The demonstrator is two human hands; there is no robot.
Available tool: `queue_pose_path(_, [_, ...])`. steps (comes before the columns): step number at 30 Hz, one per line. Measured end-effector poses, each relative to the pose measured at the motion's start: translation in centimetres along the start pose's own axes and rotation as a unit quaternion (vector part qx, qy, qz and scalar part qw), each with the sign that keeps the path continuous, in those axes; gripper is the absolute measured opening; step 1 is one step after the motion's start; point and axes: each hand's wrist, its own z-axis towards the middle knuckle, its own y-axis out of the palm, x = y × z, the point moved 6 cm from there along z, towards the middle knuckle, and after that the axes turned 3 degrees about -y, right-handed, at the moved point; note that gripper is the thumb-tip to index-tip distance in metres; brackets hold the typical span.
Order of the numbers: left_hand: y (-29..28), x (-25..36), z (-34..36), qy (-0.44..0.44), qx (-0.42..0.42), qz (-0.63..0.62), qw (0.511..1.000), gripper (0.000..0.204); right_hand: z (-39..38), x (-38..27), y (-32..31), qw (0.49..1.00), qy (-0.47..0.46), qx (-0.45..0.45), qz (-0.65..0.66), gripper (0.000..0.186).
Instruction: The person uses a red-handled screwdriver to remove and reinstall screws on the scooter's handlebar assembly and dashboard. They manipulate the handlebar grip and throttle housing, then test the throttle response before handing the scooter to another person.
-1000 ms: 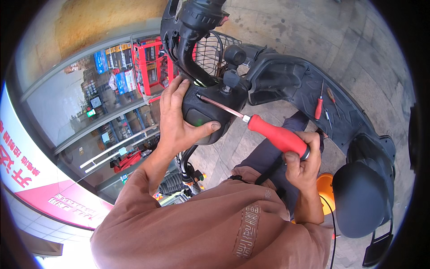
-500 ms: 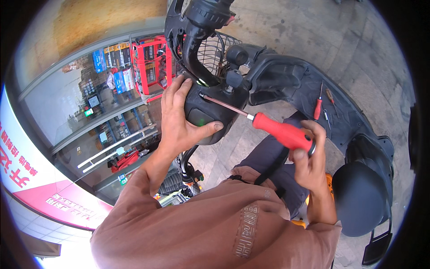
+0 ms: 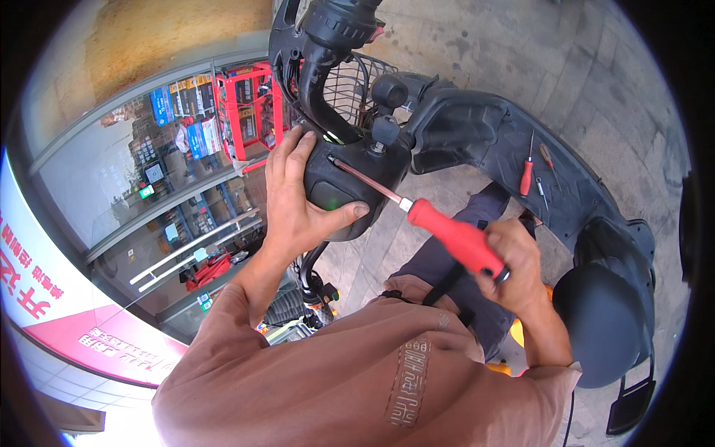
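Gripping the red screwdriver [image 3: 419, 214], the right hand [image 3: 515, 264] had its fingers [image 3: 508, 235] curled tight around the handle [image 3: 450, 232]. The tip [image 3: 333, 159] was at the black cover [image 3: 354, 192]. The left hand [image 3: 296, 214] lay on that cover, fingers and thumb [image 3: 348, 215] spread wide. A second red screwdriver [image 3: 526, 179] and other tools [image 3: 546, 153] lay on the foot board [image 3: 581, 197].

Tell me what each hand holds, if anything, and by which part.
The right hand holds the red screwdriver by the rear of its handle. The left hand lies spread against the black housing.
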Motion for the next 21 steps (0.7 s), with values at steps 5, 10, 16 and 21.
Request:
queue_pose_path(5, [-0.1, -0.1, 0.0, 0.005, 0.003, 0.005, 1.000, 0.107, -0.5, -0.2, 0.3, 0.986, 0.158, 0.009, 0.052, 0.043])
queue_pose_path(10, [0.0, 0.0, 0.0, 0.007, 0.002, -0.003, 1.000, 0.107, 0.2, -0.1, -0.5, 0.993, 0.108, -0.032, -0.046, 0.050])
queue_pose_path(16, [-0.1, 0.0, -0.1, 0.000, 0.002, 0.000, 1.000, 0.107, 0.4, -1.0, 0.9, 0.995, 0.062, 0.032, 0.064, 0.046])
queue_pose_path(21, [-0.1, 0.1, -0.1, -0.002, -0.002, 0.001, 1.000, 0.108, -0.5, 0.6, -0.1, 0.939, 0.309, 0.031, 0.150, 0.035])
